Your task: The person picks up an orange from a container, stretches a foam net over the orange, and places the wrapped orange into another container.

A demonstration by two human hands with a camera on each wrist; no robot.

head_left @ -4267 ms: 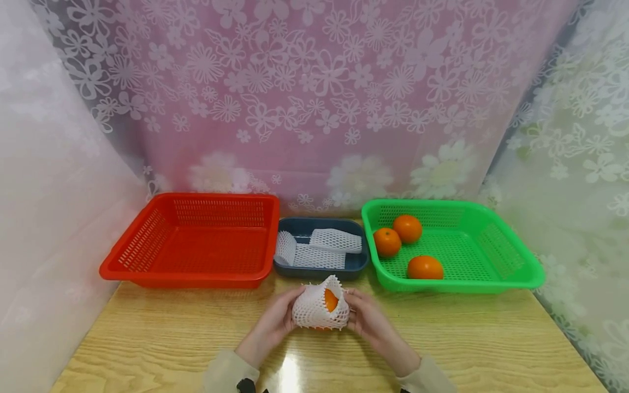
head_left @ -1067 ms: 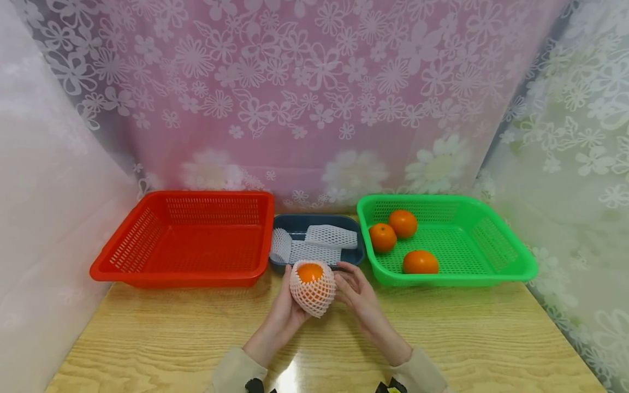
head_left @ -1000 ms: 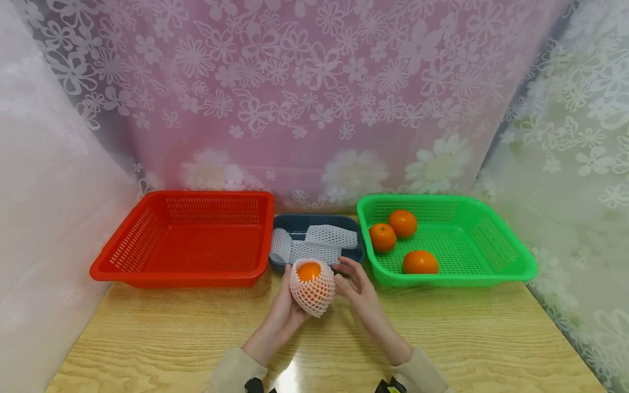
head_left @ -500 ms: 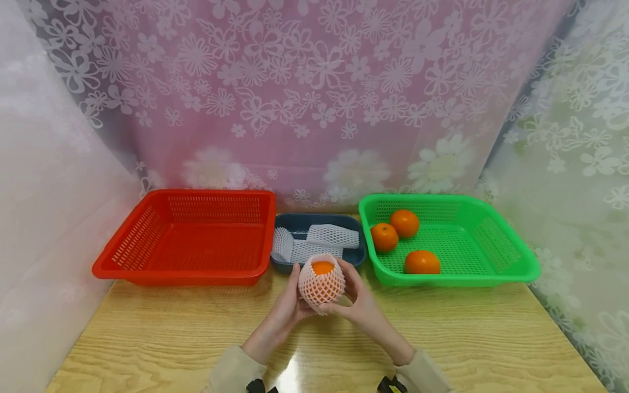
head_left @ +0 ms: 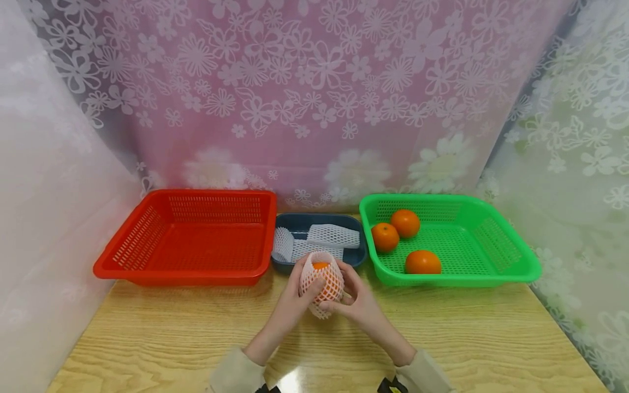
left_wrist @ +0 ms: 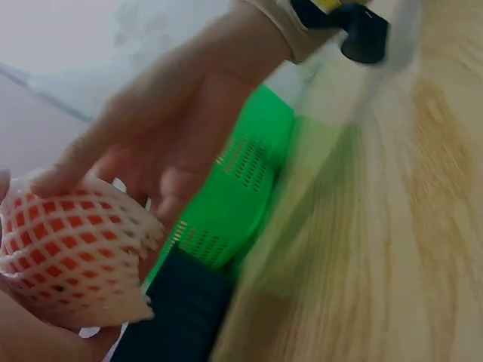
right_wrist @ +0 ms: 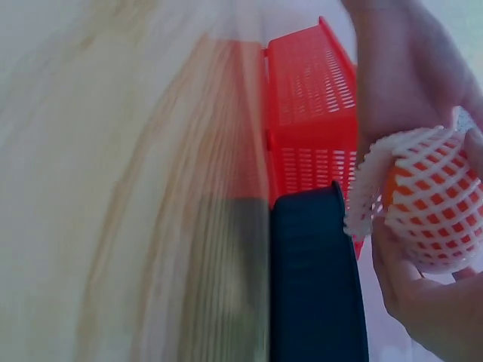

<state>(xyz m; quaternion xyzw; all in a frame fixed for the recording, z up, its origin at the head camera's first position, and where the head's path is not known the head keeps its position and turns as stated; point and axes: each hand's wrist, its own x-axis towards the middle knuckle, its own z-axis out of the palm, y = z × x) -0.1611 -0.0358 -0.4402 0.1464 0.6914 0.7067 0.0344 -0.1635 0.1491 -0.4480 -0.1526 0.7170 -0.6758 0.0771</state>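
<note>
An orange (head_left: 321, 266) sits inside a white foam fruit net (head_left: 334, 279), held up over the table's middle in the head view. The net's upper end gapes and shows the orange; its lower end tapers to a frayed edge. My left hand (head_left: 291, 300) grips the wrapped fruit from the left, thumb across the front of the mesh. From the other side my right hand (head_left: 362, 305) holds it, thumb low at the front and fingers behind. In the left wrist view the mesh (left_wrist: 72, 249) is stretched round the fruit. The fingers behind the fruit are partly hidden.
Behind the hands is a dark blue tray (head_left: 356, 256) with several white foam nets (head_left: 334, 236). To its left stands a red basket (head_left: 211, 273). A green basket (head_left: 467, 279) on the right holds three oranges (head_left: 422, 262). A floral curtain (head_left: 304, 98) hangs behind.
The net has turned from lying sideways to standing with its opening up. My right hand has closed in on the fruit, and my left thumb has come round over the mesh.
</note>
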